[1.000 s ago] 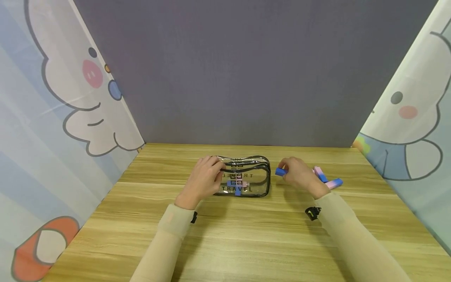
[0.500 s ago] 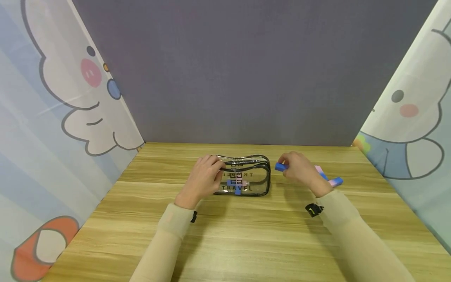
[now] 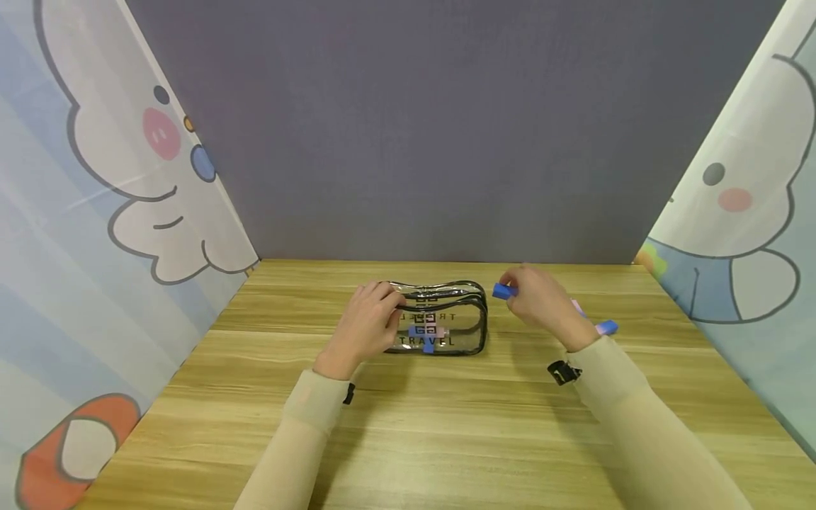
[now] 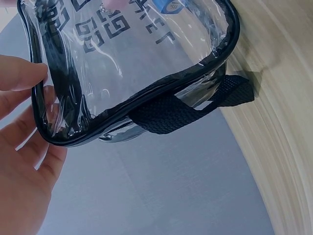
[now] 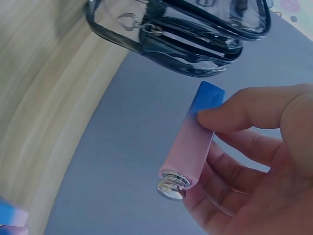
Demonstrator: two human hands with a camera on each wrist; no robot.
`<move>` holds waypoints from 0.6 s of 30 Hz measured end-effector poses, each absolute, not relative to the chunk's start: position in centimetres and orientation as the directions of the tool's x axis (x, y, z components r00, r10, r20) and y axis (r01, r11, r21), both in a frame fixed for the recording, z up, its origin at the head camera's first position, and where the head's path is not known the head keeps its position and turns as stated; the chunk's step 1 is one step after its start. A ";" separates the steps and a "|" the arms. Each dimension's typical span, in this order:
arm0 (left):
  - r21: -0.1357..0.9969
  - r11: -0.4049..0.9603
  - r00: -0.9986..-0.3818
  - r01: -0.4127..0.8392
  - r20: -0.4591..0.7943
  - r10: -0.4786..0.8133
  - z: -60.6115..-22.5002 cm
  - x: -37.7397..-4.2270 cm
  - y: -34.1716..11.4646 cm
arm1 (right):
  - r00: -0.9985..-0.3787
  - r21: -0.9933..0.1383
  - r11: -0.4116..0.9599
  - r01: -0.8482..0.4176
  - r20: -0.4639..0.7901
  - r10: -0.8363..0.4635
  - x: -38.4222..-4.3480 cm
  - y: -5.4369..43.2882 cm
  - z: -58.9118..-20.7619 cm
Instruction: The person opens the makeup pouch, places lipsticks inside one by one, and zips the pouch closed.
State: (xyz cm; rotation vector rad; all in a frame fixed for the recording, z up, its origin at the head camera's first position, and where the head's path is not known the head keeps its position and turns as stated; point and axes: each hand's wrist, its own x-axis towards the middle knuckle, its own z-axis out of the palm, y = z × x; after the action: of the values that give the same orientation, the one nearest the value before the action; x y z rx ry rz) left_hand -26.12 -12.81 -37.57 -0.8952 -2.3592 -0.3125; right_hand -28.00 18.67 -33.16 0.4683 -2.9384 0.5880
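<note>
A clear pouch with black trim and the word TRAVEL (image 3: 455,329) stands on the table, its top gaping. My left hand (image 3: 370,322) grips the pouch's upper left edge, thumb on one side and fingers on the other in the left wrist view. Through the clear wall show small blue-and-pink tubes (image 3: 428,347) lying inside. My right hand (image 3: 538,297) pinches a square blue-to-pink tube with a silver knob (image 5: 190,137) between thumb and fingers. That tube is held in the air just right of the pouch, its blue end toward it.
More blue-and-pink tubes (image 3: 608,327) lie on the wooden table (image 3: 446,439) to the right, partly hidden behind my right hand and wrist. A grey panel (image 3: 446,142) rises behind the table. Curtains with cartoon prints (image 3: 727,283) hang at both sides.
My right hand has risen and moved slightly farther from me with the tube, which has gone up and a little left. My left hand keeps its grip on the pouch.
</note>
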 end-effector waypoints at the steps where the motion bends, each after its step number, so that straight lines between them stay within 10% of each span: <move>1: 0.010 0.745 -0.599 0.667 0.603 0.528 -37.6 -26.2 -12.8 | -0.945 -0.356 0.877 -0.323 0.171 -0.279 -28.0 18.6 -33.0; 18: 0.023 0.742 -0.595 0.670 0.615 0.518 -37.6 -26.5 -13.1 | -0.931 -0.408 0.839 -0.360 0.212 -0.296 -27.5 17.0 -30.5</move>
State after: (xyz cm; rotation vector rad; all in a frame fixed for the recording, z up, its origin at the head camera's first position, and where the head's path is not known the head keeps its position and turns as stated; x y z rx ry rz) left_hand -26.52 -13.11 -37.56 -0.8923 -2.3468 -0.3364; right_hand -27.49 17.02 -30.47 0.5161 -2.8766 0.6803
